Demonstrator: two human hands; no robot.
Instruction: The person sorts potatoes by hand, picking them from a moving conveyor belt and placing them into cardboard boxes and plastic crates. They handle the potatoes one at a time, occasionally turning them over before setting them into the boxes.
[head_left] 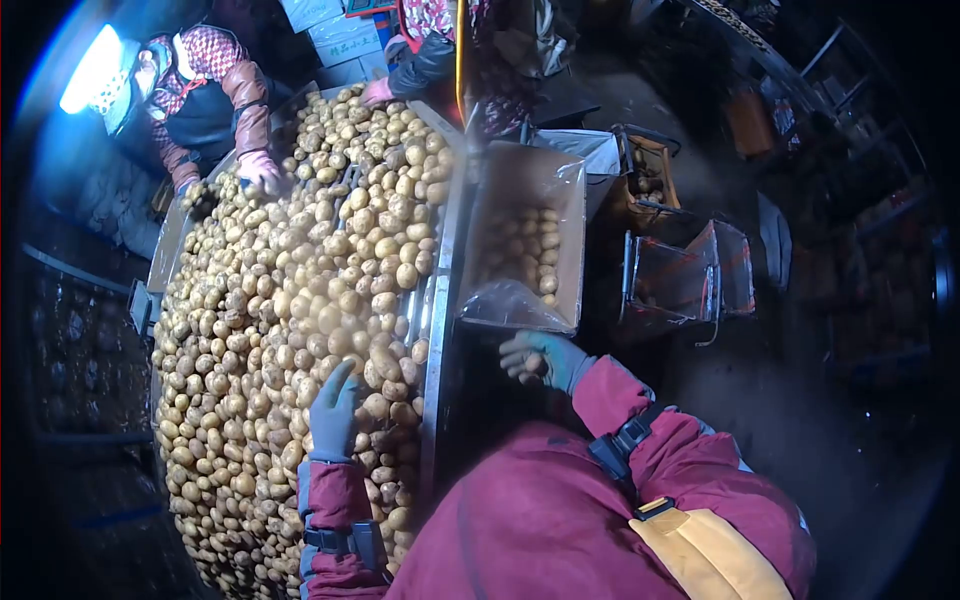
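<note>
Beside the box point(525, 235) — right hand point(540, 358) curled around a potato point(528, 362); left hand point(335, 405) flat.

Dark floor point(820, 420) – one bright lamp point(90, 70) glares upper left, shelving point(860, 130) beyond.

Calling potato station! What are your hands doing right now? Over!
Left hand flat on potato pile. Right hand closed on potatoes, beside lined box. Other people's hands at far end.
</note>
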